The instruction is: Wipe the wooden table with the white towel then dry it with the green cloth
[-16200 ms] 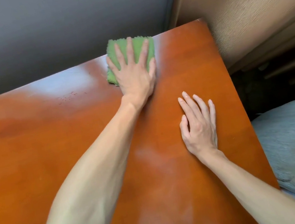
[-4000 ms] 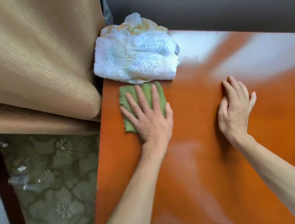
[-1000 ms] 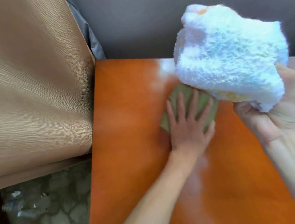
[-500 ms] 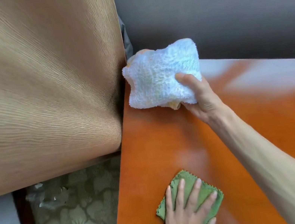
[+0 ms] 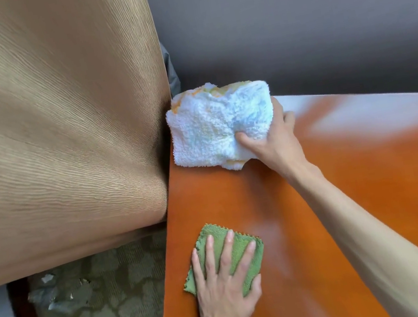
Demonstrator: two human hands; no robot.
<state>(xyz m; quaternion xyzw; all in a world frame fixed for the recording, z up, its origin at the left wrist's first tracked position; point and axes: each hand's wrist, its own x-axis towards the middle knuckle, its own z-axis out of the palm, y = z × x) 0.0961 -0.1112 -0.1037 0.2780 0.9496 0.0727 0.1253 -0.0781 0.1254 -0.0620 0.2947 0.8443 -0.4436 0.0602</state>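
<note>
Pressing flat with fingers spread, the left hand [image 5: 225, 287] covers most of the green cloth [image 5: 242, 253] on the near part of the orange wooden desk [image 5: 279, 201]; only the cloth's zigzag edge and corners show around the fingers, and the wrist is cut off by the bottom of the frame. Left of that hand, past the desk's edge, lies a patterned floral carpet [image 5: 104, 316] with some crumpled silvery scraps on it, too blurred to identify. Farther out, the right hand [image 5: 272, 141] grips the bunched white towel [image 5: 218, 123] at the desk's far left corner, thumb dug into the pile; its fingers are hidden behind the towel, so how they wrap cannot be seen. Faint orange-yellow marks show along the towel's top. Left of the towel hangs a tan curtain [image 5: 57, 129]; beyond the right hand, glare washes out the desk surface beneath a grey wall [image 5: 316, 13]
</note>
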